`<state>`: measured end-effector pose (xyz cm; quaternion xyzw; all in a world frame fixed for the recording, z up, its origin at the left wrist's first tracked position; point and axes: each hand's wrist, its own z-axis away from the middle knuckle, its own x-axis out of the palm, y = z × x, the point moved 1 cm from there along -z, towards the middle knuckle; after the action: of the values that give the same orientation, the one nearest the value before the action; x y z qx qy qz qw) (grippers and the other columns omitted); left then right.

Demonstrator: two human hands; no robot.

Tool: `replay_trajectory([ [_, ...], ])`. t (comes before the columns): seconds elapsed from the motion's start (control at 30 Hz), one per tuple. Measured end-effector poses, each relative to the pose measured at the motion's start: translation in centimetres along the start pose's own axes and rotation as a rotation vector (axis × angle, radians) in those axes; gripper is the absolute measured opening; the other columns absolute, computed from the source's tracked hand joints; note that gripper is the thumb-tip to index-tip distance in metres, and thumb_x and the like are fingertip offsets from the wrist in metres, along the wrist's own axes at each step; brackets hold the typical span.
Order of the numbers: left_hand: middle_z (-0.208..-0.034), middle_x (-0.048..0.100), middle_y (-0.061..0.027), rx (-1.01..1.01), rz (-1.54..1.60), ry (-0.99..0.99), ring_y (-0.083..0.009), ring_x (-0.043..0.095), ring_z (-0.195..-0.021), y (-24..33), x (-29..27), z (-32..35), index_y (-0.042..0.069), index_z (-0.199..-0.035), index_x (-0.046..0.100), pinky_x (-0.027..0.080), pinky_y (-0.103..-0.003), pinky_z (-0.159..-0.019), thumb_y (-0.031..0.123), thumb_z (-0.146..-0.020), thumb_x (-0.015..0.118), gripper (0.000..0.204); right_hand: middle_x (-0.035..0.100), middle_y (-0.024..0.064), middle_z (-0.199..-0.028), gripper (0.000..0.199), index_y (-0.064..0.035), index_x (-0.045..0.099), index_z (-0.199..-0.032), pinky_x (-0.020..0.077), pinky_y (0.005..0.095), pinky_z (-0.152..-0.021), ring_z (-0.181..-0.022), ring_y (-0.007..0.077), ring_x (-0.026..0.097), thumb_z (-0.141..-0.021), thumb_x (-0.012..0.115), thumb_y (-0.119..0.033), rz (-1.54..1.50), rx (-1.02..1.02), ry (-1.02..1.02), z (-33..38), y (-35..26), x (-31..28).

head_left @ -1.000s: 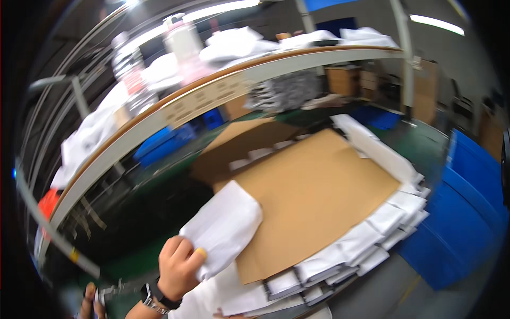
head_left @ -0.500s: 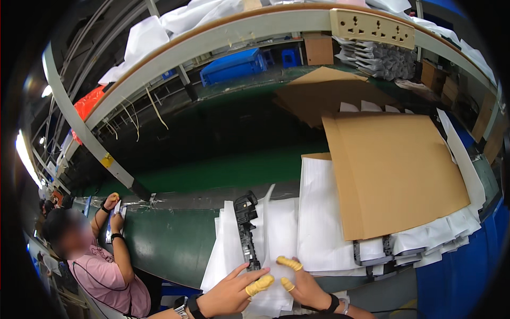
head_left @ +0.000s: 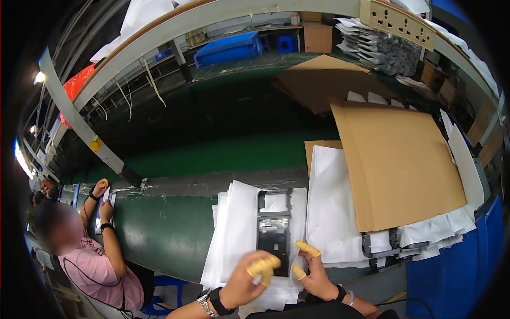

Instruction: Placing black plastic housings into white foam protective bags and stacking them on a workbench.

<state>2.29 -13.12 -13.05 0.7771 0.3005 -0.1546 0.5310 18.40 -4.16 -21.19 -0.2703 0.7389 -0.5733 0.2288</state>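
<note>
A black rectangular plastic frame part [head_left: 274, 234] lies flat on a stack of white foam sheets [head_left: 234, 234] in front of me. It has an opening at its far end and a dark panel below. My left hand [head_left: 247, 282], wearing yellow finger cots, is over the part's near left corner. Its fingers are bent and smeared by motion, so its grip is unclear. My right hand [head_left: 317, 279], also in yellow finger cots, is beside the part's near right side. Its thumb and forefinger are apart, with nothing visible between them.
To the right, a brown cardboard sheet [head_left: 401, 165] covers white-wrapped frame parts [head_left: 435, 234]. A person [head_left: 101, 266] in pink works at the left, holding a flat piece. A slanted post [head_left: 87, 127] and an overhead beam with a socket strip [head_left: 398, 24] frame the green bench [head_left: 164, 234].
The black frame part has gone from standing on its edge to lying flat on the foam sheets. My hands have moved further apart, the right one slightly rightward. The view has shifted a little.
</note>
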Motion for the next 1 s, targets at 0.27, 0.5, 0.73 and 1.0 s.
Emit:
replay_trajectory([
  [0.27,-0.082,0.053,-0.0115,-0.762,-0.036,-0.388,-0.0192,0.053,-0.069,-3.2,-1.0,-2.1,-0.004,-0.106,0.044,0.045,-0.028,-0.064,0.025,-0.082,0.063,0.043,0.055,0.0221,-0.096,0.027,0.0025,0.055,-0.106,0.0416,0.0373,-0.083,-0.092,0.0343,0.055,-0.082,0.051,-0.01,0.36,0.013,-0.104,-0.5,-0.4,-0.1],
  [0.5,-0.107,0.052,-0.0062,-0.27,0.597,0.253,-0.009,0.051,-0.089,1.4,-2.9,-1.1,-0.001,-0.12,0.036,0.042,-0.024,-0.076,0.014,-0.09,0.05,0.036,0.05,0.0178,-0.072,0.021,0.0014,0.058,-0.098,0.0419,0.0368,-0.059,-0.062,0.0304,0.052,-0.078,0.053,-0.006,0.411,0.028,-0.078,-0.9,-1.8,0.4],
  [0.73,-0.115,0.05,-0.0093,-0.274,0.791,0.352,-0.015,0.048,-0.102,4.5,-3.9,-1.0,-0.002,-0.121,0.038,0.037,-0.029,-0.09,0.01,-0.088,0.053,0.039,0.052,0.0206,-0.073,0.014,0.0028,0.056,-0.086,0.045,0.0355,-0.058,-0.055,0.0318,0.053,-0.075,0.058,-0.007,0.432,0.058,-0.159,-0.3,0.3,0.3],
  [1.0,-0.119,0.047,-0.0132,-0.194,0.751,0.246,-0.0206,0.049,-0.104,4.8,-4.2,-2.0,0.002,-0.126,0.031,0.043,-0.034,-0.086,0.017,-0.088,0.052,0.046,0.053,0.0198,-0.074,0.013,0.0012,0.056,-0.084,0.045,0.0343,-0.056,-0.054,0.0304,0.054,-0.073,0.059,-0.005,0.356,-0.009,-0.113,0.0,1.1,0.4],
])
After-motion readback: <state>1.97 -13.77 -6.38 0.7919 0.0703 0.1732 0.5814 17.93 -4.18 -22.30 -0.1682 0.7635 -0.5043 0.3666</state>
